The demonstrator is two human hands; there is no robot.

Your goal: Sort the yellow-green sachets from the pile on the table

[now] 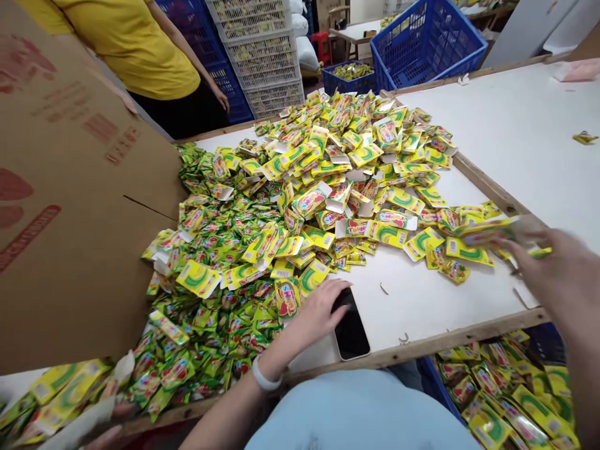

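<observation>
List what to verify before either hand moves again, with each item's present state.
1. Left hand off the flat, black-screened phone: not ok, thumb over the screen.
2. Right hand has a firm grip: cannot tell, motion blur.
3. Small yellow-and-green cardboard boxes all closed: not ok, several show open white flaps.
4. Blue plastic crate below the wooden table edge: ok, holding yellow boxes.

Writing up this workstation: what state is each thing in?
Phone: flat, screen dark
Left hand: resting on the phone
Right hand: blurred, grip unclear
Yellow boxes: heaped, some flaps open
Green sachets: piled loose
Carton: contents hidden
Large blue basket: tilted
Lower blue crate: holding yellow boxes
White crates: stacked, loaded
</observation>
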